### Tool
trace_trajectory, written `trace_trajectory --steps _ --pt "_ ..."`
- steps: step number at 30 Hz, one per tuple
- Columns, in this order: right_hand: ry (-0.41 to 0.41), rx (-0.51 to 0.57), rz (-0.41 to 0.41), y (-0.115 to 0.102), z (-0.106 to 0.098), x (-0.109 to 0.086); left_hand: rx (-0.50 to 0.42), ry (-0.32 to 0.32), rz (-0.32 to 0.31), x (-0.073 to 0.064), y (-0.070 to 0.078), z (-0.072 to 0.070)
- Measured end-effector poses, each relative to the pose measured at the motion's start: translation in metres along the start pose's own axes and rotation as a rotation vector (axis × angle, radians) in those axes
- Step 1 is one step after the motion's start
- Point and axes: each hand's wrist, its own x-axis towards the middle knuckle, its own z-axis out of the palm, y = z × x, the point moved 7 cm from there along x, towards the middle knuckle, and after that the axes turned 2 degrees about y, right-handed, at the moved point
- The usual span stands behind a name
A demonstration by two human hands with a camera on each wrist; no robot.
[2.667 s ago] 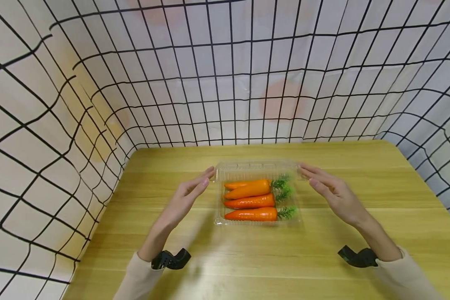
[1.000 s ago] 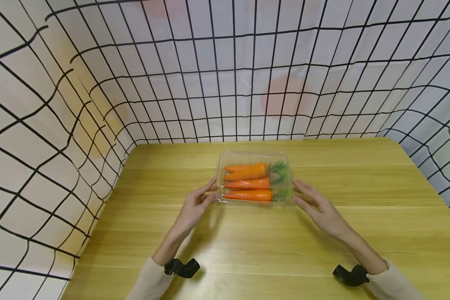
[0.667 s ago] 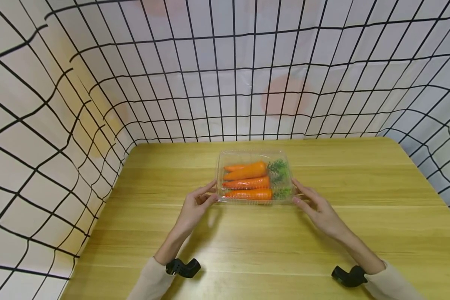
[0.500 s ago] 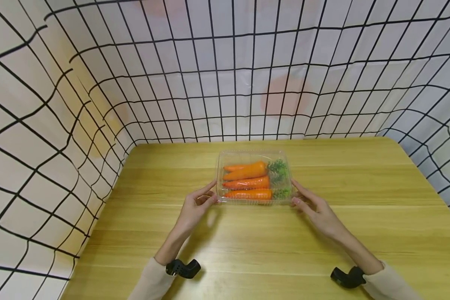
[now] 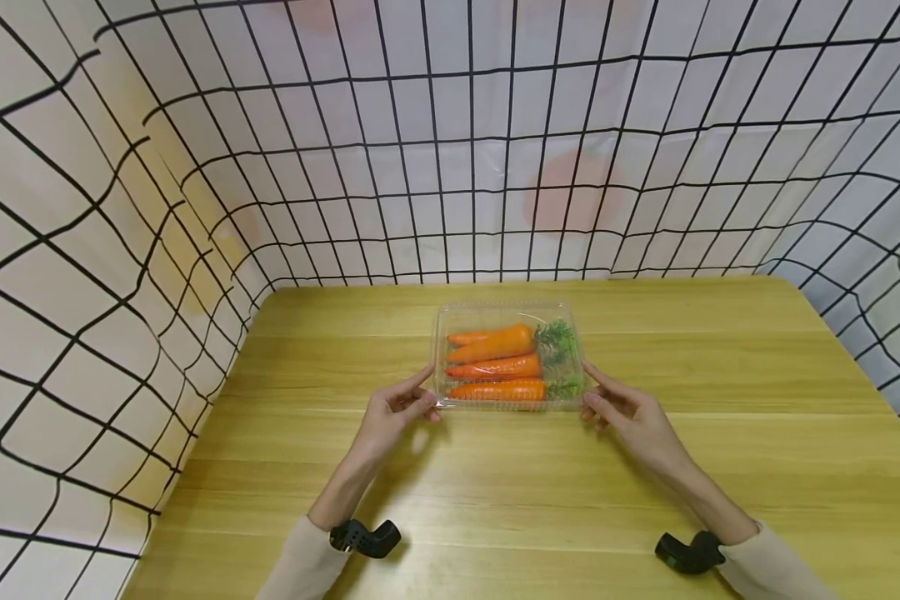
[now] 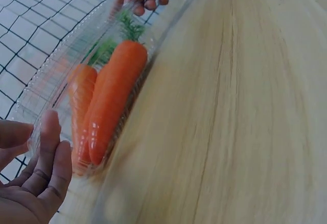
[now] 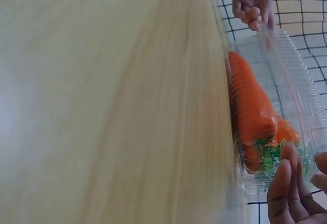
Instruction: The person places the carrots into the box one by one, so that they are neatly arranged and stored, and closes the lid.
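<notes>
A clear plastic clamshell box (image 5: 501, 312) lies on the wooden table with its lid over several orange carrots (image 5: 495, 367). Their green tops (image 5: 558, 342) point right. My left hand (image 5: 384, 419) pinches the box's front left corner between thumb and forefinger, its other fingers curled just below the rim. At the front right corner, my right hand (image 5: 641, 427) pinches the rim the same way. In the left wrist view, the box (image 6: 51, 78) has the left thumb and fingers at its near end; in the right wrist view, the right fingers (image 7: 282, 185) are beside the carrot tops.
The wooden table (image 5: 510, 500) extends in front of the box and to both sides. A white sheet with a black grid (image 5: 465, 150) rises behind the table and along its left and right sides. Each wrist wears a black camera mount (image 5: 367, 537).
The lid, open at the back earlier, now covers the carrots. Both hands moved from beside the back part to the front corners. Lately the lower fingers came out below the rim.
</notes>
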Motion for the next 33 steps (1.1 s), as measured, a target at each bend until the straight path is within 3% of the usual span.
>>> trace_trajectory --steps 8,13,18,33 --pt "0.009 0.082 0.01 0.0032 0.0001 0.0013 -0.128 0.057 -0.02 0.0012 -0.0073 0.0027" --pt "0.04 0.176 0.045 0.0064 0.0001 0.0049 -0.117 0.083 -0.013 0.0007 -0.0085 0.0025" --pt "0.053 0.232 0.02 0.0065 0.0001 0.0063 -0.121 0.082 0.004 -0.0005 -0.0084 0.0026" --pt "0.066 0.237 -0.014 0.0067 0.0006 0.0055 -0.118 0.08 -0.003 -0.0024 -0.0077 0.0019"
